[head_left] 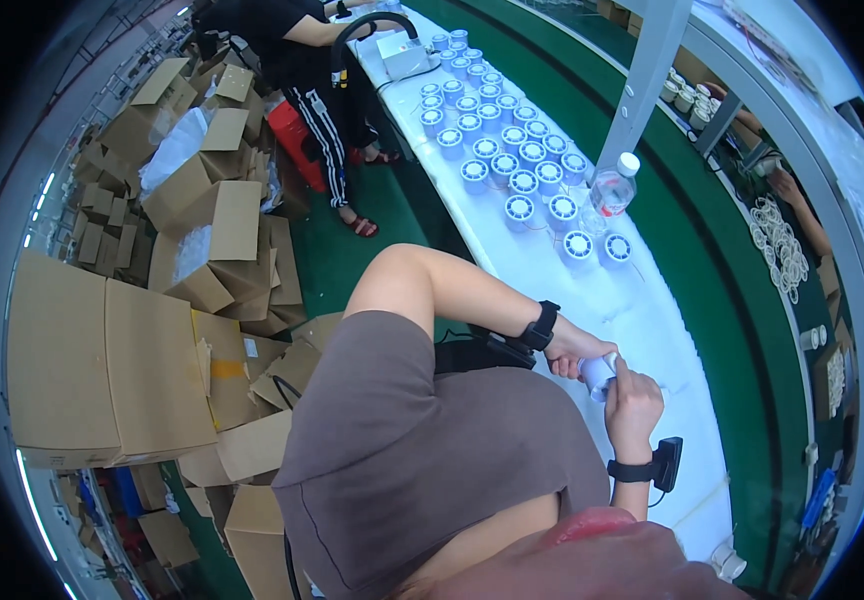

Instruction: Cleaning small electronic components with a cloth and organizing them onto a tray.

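My left hand [574,347] is closed around a small white cylindrical housing [597,376], holding it tilted over the white-covered table [692,420]. From the other side, my right hand [636,402] has its fingers closed on the same housing, pressing at its edge. The fingers hide part of it, so finer details cannot be made out. Black straps with devices sit on both wrists. Beyond my hands stand several similar white cylinders with slotted round tops [519,208], upright in loose rows. A clear plastic bottle [613,188] with a white cap is beside them.
A green conveyor belt [697,250] runs along the table's right side, past a grey metal post [644,85]. Open cardboard boxes [222,240] are piled at left. A co-worker [297,60] stands at the far end near a white machine [404,52]. Another white part [727,562] lies at the near edge.
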Motion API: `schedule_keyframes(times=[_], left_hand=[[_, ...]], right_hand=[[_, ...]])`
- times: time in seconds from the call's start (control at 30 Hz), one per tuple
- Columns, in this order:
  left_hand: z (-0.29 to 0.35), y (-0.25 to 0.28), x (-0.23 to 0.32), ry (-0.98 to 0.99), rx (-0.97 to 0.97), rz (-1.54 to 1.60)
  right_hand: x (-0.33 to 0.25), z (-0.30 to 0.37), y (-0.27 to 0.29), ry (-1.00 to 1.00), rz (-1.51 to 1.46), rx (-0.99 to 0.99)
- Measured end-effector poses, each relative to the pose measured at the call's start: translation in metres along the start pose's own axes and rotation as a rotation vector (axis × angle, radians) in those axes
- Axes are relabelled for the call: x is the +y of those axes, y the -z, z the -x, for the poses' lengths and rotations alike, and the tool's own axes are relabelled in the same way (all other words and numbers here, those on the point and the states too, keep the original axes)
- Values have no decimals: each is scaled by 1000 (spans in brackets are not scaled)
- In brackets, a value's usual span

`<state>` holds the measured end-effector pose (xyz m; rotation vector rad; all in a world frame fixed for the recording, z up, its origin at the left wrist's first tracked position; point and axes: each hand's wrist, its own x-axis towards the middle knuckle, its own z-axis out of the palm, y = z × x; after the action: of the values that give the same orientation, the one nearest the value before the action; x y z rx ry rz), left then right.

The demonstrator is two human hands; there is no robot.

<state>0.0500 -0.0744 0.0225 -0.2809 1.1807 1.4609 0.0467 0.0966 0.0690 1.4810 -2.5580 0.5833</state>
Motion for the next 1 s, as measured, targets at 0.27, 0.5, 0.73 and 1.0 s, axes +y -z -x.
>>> schedule_keyframes(times=[0.27,0.5,0.73,1.0], left_hand=[[-3,-8,3,-637,594,-359],[30,-12,9,-1389,693,-816],[74,5,22,-756,421,-523],[77,8,-3,-1190,795,-452]], right_hand=[[11,19,-24,-422,-483,70],[-21,5,-19,-781,-1817,353],[9,-13,-10,-408,-559,159],[-20,-49,-23,-313,-823,161]])
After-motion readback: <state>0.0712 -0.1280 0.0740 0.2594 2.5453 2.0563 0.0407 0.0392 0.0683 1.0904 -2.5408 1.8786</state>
